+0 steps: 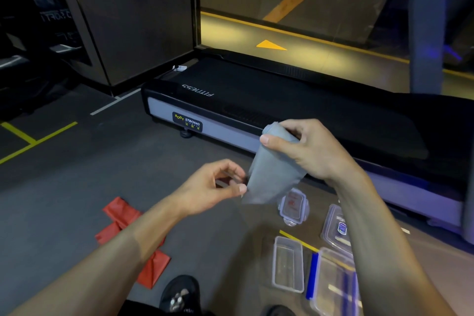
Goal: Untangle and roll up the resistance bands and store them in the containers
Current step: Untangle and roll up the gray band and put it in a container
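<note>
A grey resistance band (272,174) hangs in the air between my hands, partly rolled at its top. My right hand (305,146) grips the rolled upper end, thumb across it. My left hand (218,185) pinches the band's lower left edge between thumb and fingers. A red resistance band (128,238) lies spread and folded on the dark floor at lower left, partly under my left forearm. A clear open container (287,264) stands on the floor at lower right. A second clear container (331,282) with a blue clip sits beside it.
Two clear lids lie on the floor, one (293,206) under the grey band and another (336,228) to its right. A black treadmill base (256,100) crosses the scene behind my hands. My shoe (182,292) shows at the bottom. Yellow lines mark the floor.
</note>
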`<state>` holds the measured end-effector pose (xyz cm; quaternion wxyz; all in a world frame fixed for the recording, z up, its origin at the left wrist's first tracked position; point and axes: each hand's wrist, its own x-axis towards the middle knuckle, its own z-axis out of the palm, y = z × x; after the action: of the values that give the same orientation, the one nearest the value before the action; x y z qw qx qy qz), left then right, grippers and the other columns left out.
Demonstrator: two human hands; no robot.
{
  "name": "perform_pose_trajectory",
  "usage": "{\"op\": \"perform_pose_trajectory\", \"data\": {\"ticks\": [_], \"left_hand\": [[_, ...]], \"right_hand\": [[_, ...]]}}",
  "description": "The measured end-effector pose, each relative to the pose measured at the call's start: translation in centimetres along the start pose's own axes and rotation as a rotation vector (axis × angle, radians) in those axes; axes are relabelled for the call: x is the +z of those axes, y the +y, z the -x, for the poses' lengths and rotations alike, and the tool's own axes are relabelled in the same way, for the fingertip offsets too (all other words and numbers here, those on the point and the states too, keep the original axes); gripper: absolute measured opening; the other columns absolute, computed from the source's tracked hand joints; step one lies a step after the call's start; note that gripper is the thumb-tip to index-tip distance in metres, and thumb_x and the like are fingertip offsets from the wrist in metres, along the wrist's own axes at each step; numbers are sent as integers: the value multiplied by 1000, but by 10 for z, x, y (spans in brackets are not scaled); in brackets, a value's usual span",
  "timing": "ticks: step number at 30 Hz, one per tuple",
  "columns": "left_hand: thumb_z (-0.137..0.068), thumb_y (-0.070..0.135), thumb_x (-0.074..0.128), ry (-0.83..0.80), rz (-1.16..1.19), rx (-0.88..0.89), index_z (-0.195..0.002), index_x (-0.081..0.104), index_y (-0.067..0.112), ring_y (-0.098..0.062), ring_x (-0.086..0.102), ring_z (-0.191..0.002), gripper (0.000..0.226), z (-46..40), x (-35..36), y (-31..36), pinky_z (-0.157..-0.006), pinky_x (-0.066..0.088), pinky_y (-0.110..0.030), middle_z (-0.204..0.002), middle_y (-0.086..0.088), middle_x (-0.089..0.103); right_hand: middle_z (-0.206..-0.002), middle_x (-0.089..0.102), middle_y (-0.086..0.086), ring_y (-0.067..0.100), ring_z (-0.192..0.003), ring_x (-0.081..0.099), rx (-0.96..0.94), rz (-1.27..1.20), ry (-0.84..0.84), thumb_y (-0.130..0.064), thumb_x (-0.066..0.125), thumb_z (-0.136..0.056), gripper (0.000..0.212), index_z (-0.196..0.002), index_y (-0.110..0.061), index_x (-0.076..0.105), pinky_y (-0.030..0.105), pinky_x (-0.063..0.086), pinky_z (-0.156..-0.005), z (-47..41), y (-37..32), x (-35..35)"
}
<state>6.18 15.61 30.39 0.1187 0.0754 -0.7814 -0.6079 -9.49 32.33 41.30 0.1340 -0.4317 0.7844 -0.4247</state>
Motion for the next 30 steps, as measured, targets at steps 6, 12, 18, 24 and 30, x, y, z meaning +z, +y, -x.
{"op": "perform_pose_trajectory", "data": {"ticks": [6,12,18,24,30], "left_hand": [[-85,22,82,-103,-54,33,-97,72,19,-11,64,-87,16,1,4,2,-78,52,-24,-95,-6,72],[-93,48,68,-192,-256,-84,-102,74,23,1,65,-77,28,0,6,-13,-81,53,-25,-90,7,72],[-89,56,61,-11,-67,-23,-81,66,26,-16,44,-66,31,-3,-4,-10,-65,35,-33,-68,5,53],[-93,46,63,33,-36,-12,-87,60,24,-19,42,-66,22,-5,-1,-11,-63,34,-34,-71,-2,52],[-100,22,62,-13,-37,-91,-97,59,13,-12,54,-60,10,-7,-1,-15,-57,41,-24,-69,-6,53]], "right_hand": [[-84,67,17,15,-68,59,-1,-64,-35,-69,72,-74,59,-85,-11,72,37,43,-65,0,-4,1],[-89,78,-2,10,-82,73,51,-190,35,-44,85,-82,30,-99,-20,76,36,55,-76,3,-5,-2],[-85,79,3,14,-78,75,171,-331,209,-42,79,-88,38,-103,-8,71,33,56,-71,6,4,-14],[-80,76,9,16,-73,71,247,-375,202,-46,71,-94,42,-97,-5,74,32,52,-70,9,6,-8],[-85,75,7,15,-78,70,290,-305,181,-53,71,-91,38,-93,-15,75,35,52,-74,8,16,0]]}}
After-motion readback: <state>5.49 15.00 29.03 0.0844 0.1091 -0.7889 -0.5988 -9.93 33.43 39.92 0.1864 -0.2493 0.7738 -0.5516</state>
